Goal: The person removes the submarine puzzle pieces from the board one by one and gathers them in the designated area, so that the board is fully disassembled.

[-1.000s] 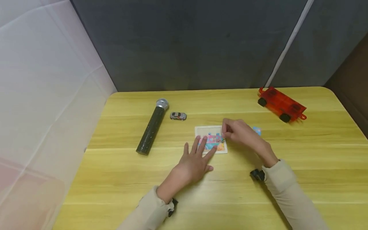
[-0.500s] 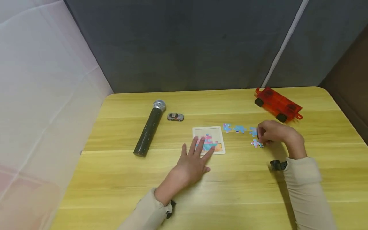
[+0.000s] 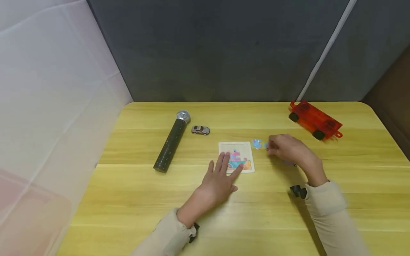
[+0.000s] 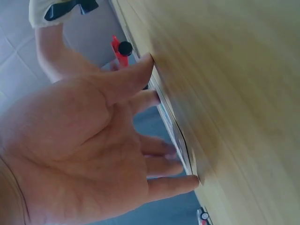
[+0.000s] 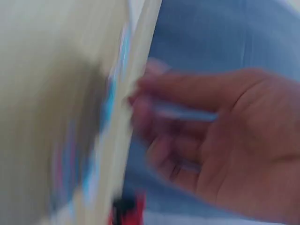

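A square puzzle tray [image 3: 237, 144] with a pale rim lies mid-table. Pink, teal and orange puzzle pieces [image 3: 235, 156] fill its lower part. My left hand [image 3: 216, 181] rests on the tray's lower left with spread fingers; in the left wrist view they touch the tray edge. To the right, my right hand [image 3: 289, 149] is above loose puzzle pieces. In the right wrist view, its loosely curled fingers are blurred, and no piece shows between them. A blue loose puzzle piece [image 3: 257, 144] lies left of this hand; others are partly hidden beneath it.
A black microphone [image 3: 172, 144] with a silver head lies left of the tray. Nearby stands a small toy car [image 3: 200, 130]. A red transparent toy wagon [image 3: 315, 119] with black wheels is at the back right. Dark cloth [image 3: 224, 49] rises behind the table.
My right hand went from the tray to the loose pieces on the right, then came partway back left. Fewer pieces show in the tray than one second ago. My left hand stays put.
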Available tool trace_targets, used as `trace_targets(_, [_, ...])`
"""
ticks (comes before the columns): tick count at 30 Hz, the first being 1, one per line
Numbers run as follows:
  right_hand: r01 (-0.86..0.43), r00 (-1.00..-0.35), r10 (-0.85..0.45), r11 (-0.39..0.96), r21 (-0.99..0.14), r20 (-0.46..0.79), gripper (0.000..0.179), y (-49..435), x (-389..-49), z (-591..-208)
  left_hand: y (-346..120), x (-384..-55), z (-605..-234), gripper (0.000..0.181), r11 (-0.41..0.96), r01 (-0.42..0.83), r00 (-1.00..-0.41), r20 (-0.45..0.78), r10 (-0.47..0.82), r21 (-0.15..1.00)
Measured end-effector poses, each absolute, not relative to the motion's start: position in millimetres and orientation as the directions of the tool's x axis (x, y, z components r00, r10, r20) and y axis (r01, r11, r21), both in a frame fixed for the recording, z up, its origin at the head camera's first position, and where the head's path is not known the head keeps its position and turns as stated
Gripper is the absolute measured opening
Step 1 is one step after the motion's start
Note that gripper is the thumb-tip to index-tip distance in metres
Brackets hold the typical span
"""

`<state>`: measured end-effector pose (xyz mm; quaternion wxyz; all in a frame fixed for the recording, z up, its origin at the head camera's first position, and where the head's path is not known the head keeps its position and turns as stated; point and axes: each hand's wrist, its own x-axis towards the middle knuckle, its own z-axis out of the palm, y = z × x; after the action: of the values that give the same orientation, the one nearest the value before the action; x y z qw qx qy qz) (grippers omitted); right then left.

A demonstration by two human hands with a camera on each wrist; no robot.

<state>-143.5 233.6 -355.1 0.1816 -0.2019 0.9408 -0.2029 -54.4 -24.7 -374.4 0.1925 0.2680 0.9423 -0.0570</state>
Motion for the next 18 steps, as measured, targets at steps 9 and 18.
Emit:
trace_targets(9, [-0.368, -0.841, -0.501, 0.806, -0.464, -0.204, 0.005, 154, -144, -374, -20, -55, -374, 0.068, 0.856, 0.513, -0.788, -0.431, 0.440, -0.065])
trace_targets(18, [-0.365, -0.844, -0.523, 0.722, -0.587, -0.118, 0.015, 151, -146, -383, -20, -55, -376, 0.069, 0.844, 0.527, -0.784, -0.439, 0.439, -0.100])
